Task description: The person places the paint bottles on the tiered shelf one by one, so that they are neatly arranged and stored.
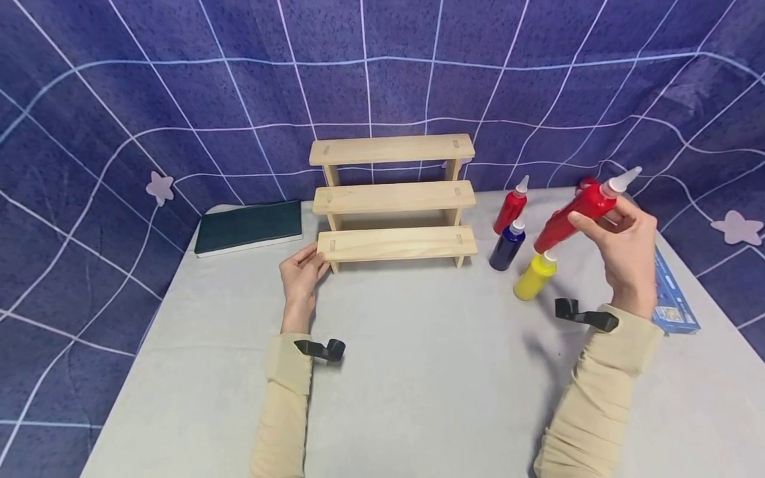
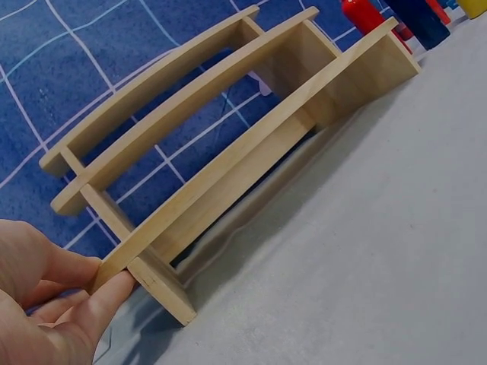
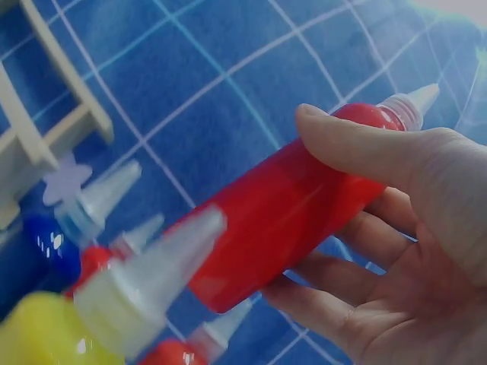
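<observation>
A three-tier wooden shelf (image 1: 394, 198) stands at the back of the table. My left hand (image 1: 301, 271) pinches the left end of its lowest board, thumb and fingers around the corner in the left wrist view. At the right, my right hand (image 1: 630, 245) grips a red squeeze bottle (image 3: 281, 209) between thumb and fingers. That bottle tilts, its white pointed nozzle (image 3: 415, 103) toward the upper right. Below and left of it are a yellow bottle (image 1: 534, 275), a dark blue bottle (image 1: 507, 247) and a smaller red bottle (image 1: 510, 209), all with pointed nozzles.
A dark green book (image 1: 251, 227) lies flat at the back left. A blue box (image 1: 675, 299) lies at the right edge, partly behind my right hand. Another red object (image 1: 588, 182) shows behind the held bottle. A blue grid-patterned curtain (image 1: 382, 86) hangs behind the table (image 1: 406, 372).
</observation>
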{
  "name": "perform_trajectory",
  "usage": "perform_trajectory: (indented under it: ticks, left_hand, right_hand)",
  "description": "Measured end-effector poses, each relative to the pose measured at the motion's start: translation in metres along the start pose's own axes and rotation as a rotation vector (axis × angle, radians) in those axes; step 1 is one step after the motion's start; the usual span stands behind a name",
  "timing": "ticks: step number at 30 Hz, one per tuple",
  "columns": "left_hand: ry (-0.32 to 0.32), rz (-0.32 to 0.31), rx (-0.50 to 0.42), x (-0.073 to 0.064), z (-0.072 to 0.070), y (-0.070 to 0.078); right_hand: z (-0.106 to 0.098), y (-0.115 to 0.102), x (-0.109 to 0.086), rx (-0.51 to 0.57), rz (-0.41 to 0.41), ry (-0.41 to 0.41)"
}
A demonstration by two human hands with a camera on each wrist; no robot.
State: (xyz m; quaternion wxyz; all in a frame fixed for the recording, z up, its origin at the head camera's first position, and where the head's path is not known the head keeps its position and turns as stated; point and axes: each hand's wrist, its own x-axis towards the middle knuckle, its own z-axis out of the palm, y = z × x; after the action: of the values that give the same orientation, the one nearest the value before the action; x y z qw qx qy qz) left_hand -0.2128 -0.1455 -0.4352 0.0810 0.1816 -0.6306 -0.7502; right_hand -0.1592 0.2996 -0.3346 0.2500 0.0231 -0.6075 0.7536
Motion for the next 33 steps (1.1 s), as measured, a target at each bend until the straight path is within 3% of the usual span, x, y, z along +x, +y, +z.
perform_trajectory:
  ticks: [12,22,29,33]
  left_hand:
    - [-0.009,-0.004,-0.014,0.0,-0.002,0.003]
    - [-0.013,-0.012,-0.02,0.0,-0.003,0.001]
    - [-0.02,-0.015,-0.052,0.0,-0.003,0.0]
    - [-0.025,-0.008,-0.051,0.0,-0.005,0.0]
  right_hand:
    - [0.037,-0.016,-0.012,-0.109,0.007,-0.101]
    - [0.07,-0.013,-0.02,-0.281,0.127,-0.215]
    - [0.097,-0.005,-0.024,-0.401,0.104,-0.236]
    - [0.108,-0.002,-0.023,-0.414,0.096,-0.243]
